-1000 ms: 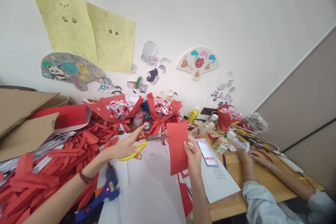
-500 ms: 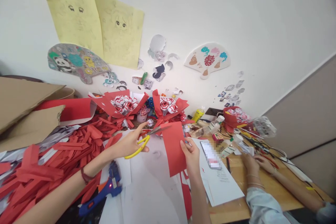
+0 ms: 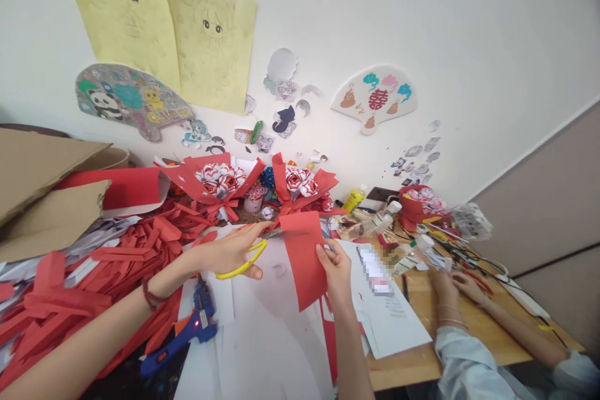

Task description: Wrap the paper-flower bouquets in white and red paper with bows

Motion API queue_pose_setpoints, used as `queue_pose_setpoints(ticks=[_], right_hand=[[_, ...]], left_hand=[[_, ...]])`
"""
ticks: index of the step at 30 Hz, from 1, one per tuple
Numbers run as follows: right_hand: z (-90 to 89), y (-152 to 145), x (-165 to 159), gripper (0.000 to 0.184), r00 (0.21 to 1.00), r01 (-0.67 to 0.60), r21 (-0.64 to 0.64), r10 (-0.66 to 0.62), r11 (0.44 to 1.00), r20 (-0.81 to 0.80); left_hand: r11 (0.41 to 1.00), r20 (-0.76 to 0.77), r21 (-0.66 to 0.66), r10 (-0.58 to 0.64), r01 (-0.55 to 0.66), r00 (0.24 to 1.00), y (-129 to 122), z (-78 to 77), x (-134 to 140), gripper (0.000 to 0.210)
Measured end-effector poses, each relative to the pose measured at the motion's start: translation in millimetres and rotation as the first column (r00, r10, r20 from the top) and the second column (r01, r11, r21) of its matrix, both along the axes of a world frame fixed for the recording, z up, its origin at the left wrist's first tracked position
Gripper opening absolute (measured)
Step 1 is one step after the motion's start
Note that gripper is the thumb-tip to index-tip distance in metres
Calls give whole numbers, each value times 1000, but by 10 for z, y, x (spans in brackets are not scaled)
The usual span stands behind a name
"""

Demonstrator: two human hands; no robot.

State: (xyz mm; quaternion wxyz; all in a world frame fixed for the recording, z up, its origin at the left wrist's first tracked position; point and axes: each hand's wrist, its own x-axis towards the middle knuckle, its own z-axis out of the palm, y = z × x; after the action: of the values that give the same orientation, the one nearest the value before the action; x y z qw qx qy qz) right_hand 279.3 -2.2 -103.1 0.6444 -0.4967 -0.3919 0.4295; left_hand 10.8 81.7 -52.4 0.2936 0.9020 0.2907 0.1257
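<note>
My left hand [image 3: 229, 254] has its fingers through the yellow handles of a pair of scissors [image 3: 255, 257]. The blades reach right to the upper part of a red sheet of paper [image 3: 302, 269]; whether they cut into it I cannot tell. My right hand [image 3: 335, 269] pinches that sheet at its right edge and holds it up above white paper [image 3: 262, 331]. Beyond the sheet stand two bouquets of red-and-white paper flowers [image 3: 222, 180] in red wrapping.
Folded red paper strips [image 3: 70, 287] heap up on the left, below cardboard [image 3: 47, 169]. A blue glue gun [image 3: 192, 328] with a red light lies beside them. On the right are a phone [image 3: 375, 270], bottles [image 3: 384, 217], cables and another person's hands [image 3: 445, 290].
The red sheet, the scissors and both my hands have shifted slightly left in view. The left hand looks more flattened over the handles. The camera view has tilted a little.
</note>
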Motion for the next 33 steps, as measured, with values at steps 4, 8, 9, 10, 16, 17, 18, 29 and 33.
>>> queue_pose_setpoints(ticks=[4, 8, 9, 10, 16, 17, 18, 29, 33], right_hand=[[8, -26, -40, 35, 1000, 4, 7, -4, 1000, -1], [-1, -38, -46, 33, 1000, 4, 15, -4, 1000, -21], [-3, -40, -46, 33, 1000, 8, 15, -8, 1000, -22], [-4, -42, -46, 33, 1000, 10, 14, -10, 1000, -22], [5, -51, -62, 35, 1000, 29, 19, -28, 999, -9], [6, -51, -64, 35, 999, 32, 17, -31, 999, -9], [6, -51, -64, 36, 999, 33, 15, -32, 999, -11], [18, -55, -61, 38, 999, 34, -5, -34, 999, -9], [20, -58, -44, 37, 999, 53, -7, -53, 999, 8]], left_hand=[[998, 49, -3, 59, -59, 997, -30, 47, 32, 104], [990, 34, -41, 133, -131, 991, -60, 108, 66, 99], [988, 33, -44, 148, -147, 988, -68, 122, 74, 99], [987, 38, -41, 159, -158, 987, -76, 134, 81, 97], [976, 36, 5, 216, -216, 976, -107, 179, 110, 83], [975, 33, 13, 220, -220, 975, -107, 180, 113, 81], [975, 30, 18, 223, -223, 974, -105, 178, 114, 80], [979, 150, 21, 197, -202, 969, -16, 66, 70, 73], [977, 115, 11, 209, -211, 971, 13, 65, 67, 76]])
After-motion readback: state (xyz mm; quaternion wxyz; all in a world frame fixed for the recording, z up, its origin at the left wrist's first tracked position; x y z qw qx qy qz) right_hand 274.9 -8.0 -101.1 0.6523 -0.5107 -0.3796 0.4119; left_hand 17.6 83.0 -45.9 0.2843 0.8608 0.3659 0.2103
